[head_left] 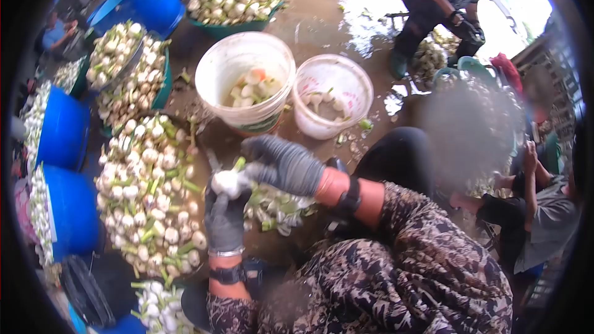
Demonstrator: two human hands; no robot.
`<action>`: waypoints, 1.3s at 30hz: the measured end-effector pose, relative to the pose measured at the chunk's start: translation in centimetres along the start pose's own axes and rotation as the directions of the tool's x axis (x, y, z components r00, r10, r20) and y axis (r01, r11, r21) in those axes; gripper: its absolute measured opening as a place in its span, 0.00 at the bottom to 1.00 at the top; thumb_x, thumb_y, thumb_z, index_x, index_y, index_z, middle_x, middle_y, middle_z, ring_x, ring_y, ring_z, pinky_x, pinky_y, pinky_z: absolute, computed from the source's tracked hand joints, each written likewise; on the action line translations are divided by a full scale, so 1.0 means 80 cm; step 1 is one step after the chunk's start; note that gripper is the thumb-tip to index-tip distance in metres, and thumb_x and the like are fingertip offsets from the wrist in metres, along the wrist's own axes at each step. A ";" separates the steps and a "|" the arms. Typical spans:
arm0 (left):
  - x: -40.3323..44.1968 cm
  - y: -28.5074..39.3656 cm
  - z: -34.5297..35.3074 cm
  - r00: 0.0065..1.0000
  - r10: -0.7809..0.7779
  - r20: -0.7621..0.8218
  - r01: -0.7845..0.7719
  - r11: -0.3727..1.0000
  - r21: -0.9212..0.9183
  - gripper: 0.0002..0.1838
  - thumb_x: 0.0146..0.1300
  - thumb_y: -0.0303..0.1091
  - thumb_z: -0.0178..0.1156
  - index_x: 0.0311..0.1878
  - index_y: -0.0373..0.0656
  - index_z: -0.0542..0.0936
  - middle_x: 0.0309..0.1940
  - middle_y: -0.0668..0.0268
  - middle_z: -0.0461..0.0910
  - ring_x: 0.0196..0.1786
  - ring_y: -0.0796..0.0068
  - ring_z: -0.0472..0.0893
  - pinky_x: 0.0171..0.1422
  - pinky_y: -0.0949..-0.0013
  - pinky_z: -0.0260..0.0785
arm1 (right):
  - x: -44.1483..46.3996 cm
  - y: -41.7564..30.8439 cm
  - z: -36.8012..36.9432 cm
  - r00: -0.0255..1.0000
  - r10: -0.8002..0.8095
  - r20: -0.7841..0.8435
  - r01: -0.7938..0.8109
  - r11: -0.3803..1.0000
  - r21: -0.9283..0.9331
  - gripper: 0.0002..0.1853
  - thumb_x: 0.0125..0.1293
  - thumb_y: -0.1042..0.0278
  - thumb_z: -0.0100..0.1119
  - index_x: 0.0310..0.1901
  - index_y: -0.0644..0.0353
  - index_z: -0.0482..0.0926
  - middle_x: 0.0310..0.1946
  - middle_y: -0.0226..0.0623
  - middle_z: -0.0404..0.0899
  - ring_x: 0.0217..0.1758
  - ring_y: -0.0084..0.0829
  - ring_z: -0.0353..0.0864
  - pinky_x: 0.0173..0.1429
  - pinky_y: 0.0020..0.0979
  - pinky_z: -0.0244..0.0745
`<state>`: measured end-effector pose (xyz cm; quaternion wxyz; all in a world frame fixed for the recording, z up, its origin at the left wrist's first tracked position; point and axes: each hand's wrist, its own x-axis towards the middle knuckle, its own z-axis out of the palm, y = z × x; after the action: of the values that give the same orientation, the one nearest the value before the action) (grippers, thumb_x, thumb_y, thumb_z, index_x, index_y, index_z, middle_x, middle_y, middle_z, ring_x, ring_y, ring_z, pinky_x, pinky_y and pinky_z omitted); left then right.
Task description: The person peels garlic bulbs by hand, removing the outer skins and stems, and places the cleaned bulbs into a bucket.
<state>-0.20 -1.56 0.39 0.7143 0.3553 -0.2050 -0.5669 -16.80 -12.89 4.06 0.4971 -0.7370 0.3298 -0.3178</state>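
Note:
Both of my hands wear grey gloves and meet around one white bulb (228, 183) with a short green stem, at the middle of the view. Below and left of it, my left hand (224, 219) has its fingers wrapped round the bulb. A thin, blurred tool (213, 161) sticks up beside the bulb; which hand holds it is unclear. My right hand (284, 164) reaches in from the right, its fingers closed against the bulb's stem side. What lies between those fingers is hidden. Green and white peelings (278, 209) lie on the ground under my hands.
A white bucket (213, 80) and a smaller pinkish tub (362, 86), both holding bulbs, stand ahead. A large bulb heap (148, 192) spreads left, beside blue tubs (74, 210). One person (433, 6) sits at the upper right, another (547, 222) at the right edge. A grey blur covers part.

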 end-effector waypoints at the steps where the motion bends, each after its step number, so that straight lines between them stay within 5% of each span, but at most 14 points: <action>1: -0.002 0.007 0.017 1.000 -0.004 0.028 0.005 1.000 -0.014 0.19 0.70 0.38 0.56 0.60 0.40 0.71 0.55 0.60 0.73 0.56 0.64 0.75 0.67 0.57 0.66 | -0.007 -0.017 0.004 1.000 -0.027 -0.002 0.027 0.999 -0.042 0.27 0.62 0.51 0.66 0.57 0.60 0.74 0.41 0.45 0.82 0.44 0.41 0.84 0.50 0.38 0.78; 6: 0.007 -0.023 -0.032 0.999 0.030 0.025 -0.034 0.981 0.191 0.22 0.66 0.41 0.61 0.61 0.44 0.72 0.54 0.62 0.75 0.57 0.62 0.75 0.62 0.52 0.71 | 0.000 0.021 0.022 0.989 -0.138 -0.057 0.136 0.990 -0.033 0.11 0.64 0.62 0.61 0.40 0.59 0.76 0.32 0.46 0.80 0.38 0.51 0.80 0.43 0.42 0.76; 9: 0.006 -0.011 -0.054 1.000 -0.023 -0.020 0.024 0.999 0.044 0.24 0.67 0.40 0.61 0.63 0.43 0.70 0.46 0.65 0.77 0.45 0.70 0.79 0.54 0.56 0.76 | 0.018 0.037 -0.004 0.969 0.120 -0.218 -0.179 0.944 -0.279 0.09 0.63 0.63 0.59 0.40 0.59 0.77 0.38 0.46 0.81 0.42 0.50 0.80 0.43 0.45 0.75; 12: -0.002 0.004 -0.050 0.959 -0.241 -0.148 0.243 0.970 -0.007 0.25 0.64 0.43 0.60 0.61 0.43 0.73 0.52 0.60 0.78 0.51 0.59 0.78 0.60 0.50 0.74 | 0.010 0.016 -0.014 0.911 -0.287 -0.296 0.018 0.744 -0.667 0.15 0.59 0.63 0.61 0.48 0.53 0.79 0.41 0.37 0.80 0.49 0.40 0.79 0.61 0.46 0.67; 14: 0.001 0.011 -0.029 0.905 -0.397 -0.149 0.329 0.879 -0.344 0.24 0.65 0.43 0.59 0.61 0.41 0.73 0.52 0.60 0.78 0.52 0.59 0.78 0.60 0.50 0.74 | 0.000 0.009 0.002 0.918 -0.371 -0.139 0.218 0.766 -0.605 0.15 0.58 0.63 0.61 0.48 0.53 0.79 0.39 0.36 0.80 0.48 0.40 0.79 0.62 0.47 0.66; 17: -0.008 -0.016 -0.042 0.997 -0.077 -0.028 0.081 0.856 0.511 0.24 0.68 0.42 0.57 0.62 0.39 0.72 0.54 0.60 0.77 0.54 0.59 0.78 0.61 0.51 0.73 | -0.020 0.007 0.025 0.919 -0.389 0.067 0.367 0.779 -0.507 0.12 0.51 0.62 0.63 0.39 0.50 0.80 0.34 0.35 0.79 0.43 0.38 0.80 0.60 0.43 0.67; 20: -0.009 -0.013 -0.041 0.975 -0.187 -0.123 0.216 0.930 0.296 0.23 0.69 0.42 0.56 0.62 0.39 0.72 0.55 0.59 0.77 0.55 0.59 0.78 0.62 0.51 0.72 | -0.017 0.012 0.032 0.912 -0.399 0.091 0.382 0.752 -0.537 0.12 0.47 0.62 0.64 0.35 0.53 0.80 0.30 0.35 0.79 0.38 0.40 0.79 0.48 0.39 0.71; 25: -0.007 -0.013 -0.066 0.961 -0.268 -0.064 0.261 0.812 0.522 0.26 0.69 0.43 0.57 0.64 0.39 0.70 0.58 0.59 0.75 0.57 0.62 0.76 0.62 0.54 0.73 | -0.019 0.006 0.030 0.938 -0.323 0.125 0.342 0.806 -0.482 0.12 0.45 0.63 0.65 0.33 0.54 0.80 0.30 0.37 0.80 0.38 0.43 0.80 0.44 0.41 0.74; 27: -0.009 -0.012 -0.054 0.950 -0.286 -0.126 0.303 0.744 0.595 0.27 0.69 0.45 0.58 0.65 0.39 0.70 0.59 0.60 0.75 0.58 0.63 0.76 0.61 0.56 0.73 | -0.020 0.000 0.023 0.965 -0.199 0.169 0.258 0.825 -0.504 0.12 0.45 0.65 0.65 0.34 0.55 0.80 0.30 0.39 0.81 0.37 0.45 0.82 0.42 0.43 0.75; 29: -0.013 0.007 -0.005 0.938 -0.279 0.205 0.203 0.923 0.326 0.23 0.69 0.40 0.59 0.63 0.42 0.70 0.44 0.69 0.76 0.43 0.76 0.78 0.51 0.65 0.76 | -0.020 -0.010 0.021 0.997 -0.008 0.077 0.039 0.914 -0.403 0.08 0.50 0.63 0.64 0.31 0.56 0.80 0.27 0.47 0.80 0.35 0.52 0.82 0.41 0.46 0.77; 32: -0.009 0.011 -0.017 0.905 -0.147 0.400 -0.244 0.591 0.769 0.22 0.72 0.37 0.54 0.66 0.41 0.68 0.48 0.71 0.75 0.47 0.82 0.74 0.52 0.75 0.71 | -0.006 0.032 0.030 0.930 0.313 0.194 -0.284 0.945 -0.164 0.13 0.63 0.57 0.61 0.34 0.60 0.82 0.26 0.45 0.81 0.29 0.31 0.78 0.42 0.37 0.75; 33: -0.013 0.015 -0.018 0.923 -0.178 0.342 -0.161 0.626 0.763 0.23 0.71 0.35 0.55 0.67 0.40 0.67 0.50 0.70 0.74 0.50 0.80 0.74 0.56 0.74 0.70 | -0.008 0.027 0.025 0.913 0.337 0.231 -0.352 0.936 0.026 0.17 0.59 0.54 0.64 0.33 0.64 0.82 0.26 0.52 0.80 0.28 0.45 0.77 0.43 0.39 0.76; 35: -0.020 0.023 -0.006 0.954 -0.155 0.256 -0.076 0.701 0.709 0.28 0.67 0.36 0.60 0.68 0.39 0.66 0.56 0.68 0.73 0.56 0.76 0.73 0.63 0.71 0.67 | -0.010 0.034 0.025 0.935 0.257 0.245 -0.320 0.910 0.265 0.13 0.63 0.60 0.64 0.39 0.63 0.81 0.29 0.47 0.80 0.28 0.35 0.74 0.41 0.36 0.75; 39: -0.009 0.013 -0.014 0.972 -0.120 0.201 -0.046 0.745 0.666 0.31 0.65 0.39 0.63 0.67 0.39 0.66 0.59 0.63 0.72 0.59 0.73 0.73 0.65 0.69 0.66 | -0.016 0.001 0.022 0.985 -0.052 0.163 0.062 0.997 -0.053 0.09 0.62 0.66 0.65 0.38 0.62 0.79 0.30 0.46 0.80 0.30 0.40 0.77 0.40 0.37 0.75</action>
<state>1.06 -0.47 0.51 0.5002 0.5223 -0.4681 -0.5079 -16.11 -10.98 3.28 0.4912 -0.7835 0.2764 -0.2616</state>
